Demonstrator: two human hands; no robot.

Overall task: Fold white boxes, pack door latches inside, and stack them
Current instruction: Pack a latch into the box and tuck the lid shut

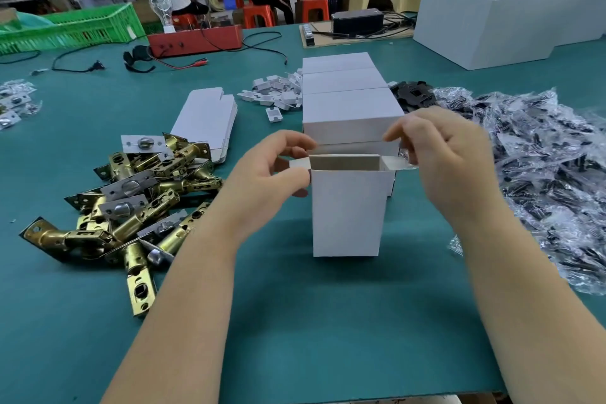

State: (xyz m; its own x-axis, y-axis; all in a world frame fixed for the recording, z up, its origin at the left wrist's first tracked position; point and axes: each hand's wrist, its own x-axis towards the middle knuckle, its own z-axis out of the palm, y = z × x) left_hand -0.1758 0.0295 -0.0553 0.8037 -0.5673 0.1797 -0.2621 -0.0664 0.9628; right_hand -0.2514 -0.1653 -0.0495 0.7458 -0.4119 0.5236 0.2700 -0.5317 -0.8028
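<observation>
Box (347, 210) stands upright on the green table (295, 321), centre, just near of the stack of closed boxes (351, 108). Long axis vertical, open mouth pointing up, top flaps not yet tucked.

Left hand (275, 170) pinches the left side flap at the mouth between thumb and fingertips. Right hand (449, 161) has its fingers curled, pinching the right side flap and what looks like a small clear packet at that corner. Can't tell exactly what's in it; it's blurred.

Risks from here:
- Box is tall on a narrow base, steadied only at the top. A sideways tug on either flap would likely tip it, probably toward the stack behind.
- Can't see inside, so can't tell whether a latch is in. If the flaps get closed now it may go out empty.
- If the packet is caught under the right flap, the lid won't seat and the flap may crease.
- Bottom closure isn't visible. If it isn't locked, a heavy brass latch could drop through on lifting.

Latch pile (131, 200) sits to the left of the box, within reach of the left hand. Flat unfolded blanks (206, 118) lie further left and far. Pile of bagged black parts (541, 167) spreads over the right side.
</observation>
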